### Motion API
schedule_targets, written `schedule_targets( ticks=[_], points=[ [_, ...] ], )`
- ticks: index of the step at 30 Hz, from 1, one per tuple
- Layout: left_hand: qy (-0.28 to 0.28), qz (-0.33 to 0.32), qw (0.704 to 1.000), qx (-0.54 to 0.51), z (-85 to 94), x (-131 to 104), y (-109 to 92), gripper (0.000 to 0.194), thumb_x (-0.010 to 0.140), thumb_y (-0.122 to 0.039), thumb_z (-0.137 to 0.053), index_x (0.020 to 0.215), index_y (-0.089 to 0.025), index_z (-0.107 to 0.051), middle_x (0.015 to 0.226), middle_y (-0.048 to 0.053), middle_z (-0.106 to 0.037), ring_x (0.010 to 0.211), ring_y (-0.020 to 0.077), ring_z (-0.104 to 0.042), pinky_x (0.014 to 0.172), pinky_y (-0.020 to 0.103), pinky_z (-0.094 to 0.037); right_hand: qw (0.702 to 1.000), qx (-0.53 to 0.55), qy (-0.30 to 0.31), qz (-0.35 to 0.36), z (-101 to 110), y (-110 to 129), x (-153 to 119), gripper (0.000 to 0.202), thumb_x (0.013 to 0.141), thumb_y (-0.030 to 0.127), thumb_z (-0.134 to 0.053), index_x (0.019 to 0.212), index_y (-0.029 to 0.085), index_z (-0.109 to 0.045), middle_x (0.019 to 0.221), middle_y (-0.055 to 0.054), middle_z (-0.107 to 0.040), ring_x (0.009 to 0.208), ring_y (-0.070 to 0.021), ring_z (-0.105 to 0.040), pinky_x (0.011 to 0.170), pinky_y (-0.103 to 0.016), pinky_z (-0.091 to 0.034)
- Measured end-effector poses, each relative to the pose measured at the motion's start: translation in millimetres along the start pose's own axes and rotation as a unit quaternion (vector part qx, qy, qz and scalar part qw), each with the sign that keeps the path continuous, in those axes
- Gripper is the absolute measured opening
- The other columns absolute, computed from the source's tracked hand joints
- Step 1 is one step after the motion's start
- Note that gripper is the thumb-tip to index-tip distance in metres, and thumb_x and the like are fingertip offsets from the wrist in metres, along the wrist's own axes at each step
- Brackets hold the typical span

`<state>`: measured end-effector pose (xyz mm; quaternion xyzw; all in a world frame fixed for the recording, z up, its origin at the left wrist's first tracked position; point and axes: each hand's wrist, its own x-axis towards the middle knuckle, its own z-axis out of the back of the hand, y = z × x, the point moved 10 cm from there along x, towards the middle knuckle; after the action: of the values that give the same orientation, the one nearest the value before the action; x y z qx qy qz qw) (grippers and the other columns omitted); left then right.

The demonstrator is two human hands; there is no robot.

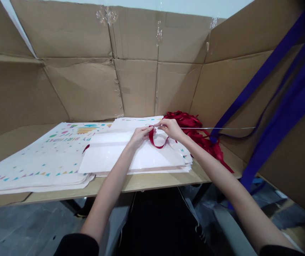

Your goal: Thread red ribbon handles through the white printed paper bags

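My left hand (141, 136) is closed on a dark red ribbon (158, 146) over a white paper bag (115, 153). The ribbon hangs in a loop between my hands. Close beside it, my right hand (171, 128) pinches a long thin metal wire (221, 128), which stretches out to the right behind the hand. A small wire loop seems to show near my left fingertips. The bag lies flat on a stack of others, and a bit of red ribbon (86, 148) sticks out at its left edge.
Printed birthday bags (45, 153) lie stacked at the left. A heap of red ribbons (187, 121) sits at the back right of the wooden table (147, 181). Blue ribbons (269, 131) hang at the right. Cardboard walls (136, 85) surround the table's back and sides.
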<state>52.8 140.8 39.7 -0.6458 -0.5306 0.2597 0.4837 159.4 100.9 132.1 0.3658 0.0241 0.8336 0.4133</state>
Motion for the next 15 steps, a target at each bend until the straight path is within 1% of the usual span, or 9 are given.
schedule_targets(
  ticks=[4, 8, 11, 13, 15],
  points=[
    [0.005, -0.008, 1.0, -0.006, -5.0, -2.2, -2.5, 0.027, 0.062, -0.029, -0.084, 0.079, -0.01, -0.075, 0.083, 0.01, -0.072, 0.078, 0.0165, -0.065, 0.077, 0.027, -0.048, 1.0, 0.002, -0.015, -0.002, -3.1, 5.7, -2.4, 0.025, 0.078, 0.004, -0.057, 0.087, 0.018, -0.075, 0.087, -0.005, -0.071, 0.08, -0.016, -0.063, 0.076, -0.026, -0.046],
    [-0.009, -0.008, 0.996, -0.088, -7.3, -2.8, -2.0, 0.019, 0.068, -0.023, -0.08, 0.084, -0.012, -0.075, 0.084, 0.006, -0.072, 0.075, 0.0134, -0.063, 0.075, 0.024, -0.048, 0.998, 0.013, -0.058, -0.007, -2.3, 12.3, -8.6, 0.022, 0.079, 0.008, -0.057, 0.088, 0.018, -0.074, 0.094, -0.008, -0.065, 0.085, -0.0168, -0.061, 0.076, -0.027, -0.047],
    [-0.031, -0.01, 0.989, -0.146, -5.8, -1.1, 0.1, 0.01, 0.072, -0.018, -0.077, 0.081, -0.014, -0.073, 0.08, 0.003, -0.071, 0.07, 0.0112, -0.062, 0.071, 0.022, -0.048, 0.994, 0.083, -0.059, -0.032, -9.0, 9.3, -11.5, 0.024, 0.081, 0.009, -0.053, 0.092, 0.018, -0.072, 0.094, -0.007, -0.064, 0.079, -0.0149, -0.061, 0.073, -0.027, -0.049],
    [-0.032, -0.018, 0.987, -0.156, -7.7, -0.2, -0.4, 0.01, 0.074, -0.02, -0.076, 0.081, -0.014, -0.072, 0.078, 0.003, -0.069, 0.069, 0.0109, -0.061, 0.07, 0.022, -0.047, 0.987, 0.139, -0.06, -0.051, -14.4, 3.8, -12.0, 0.024, 0.08, 0.011, -0.054, 0.096, 0.018, -0.07, 0.093, -0.006, -0.066, 0.075, -0.0139, -0.062, 0.071, -0.027, -0.05],
    [-0.031, -0.037, 0.988, -0.147, -10.3, -0.5, -3.5, 0.013, 0.074, -0.023, -0.076, 0.082, -0.014, -0.071, 0.078, 0.002, -0.069, 0.069, 0.0108, -0.061, 0.069, 0.022, -0.047, 0.977, 0.183, -0.077, -0.073, -17.2, -3.3, -12.4, 0.023, 0.08, 0.016, -0.057, 0.099, 0.018, -0.068, 0.089, -0.005, -0.067, 0.075, -0.0145, -0.063, 0.07, -0.027, -0.051]
  ],
)
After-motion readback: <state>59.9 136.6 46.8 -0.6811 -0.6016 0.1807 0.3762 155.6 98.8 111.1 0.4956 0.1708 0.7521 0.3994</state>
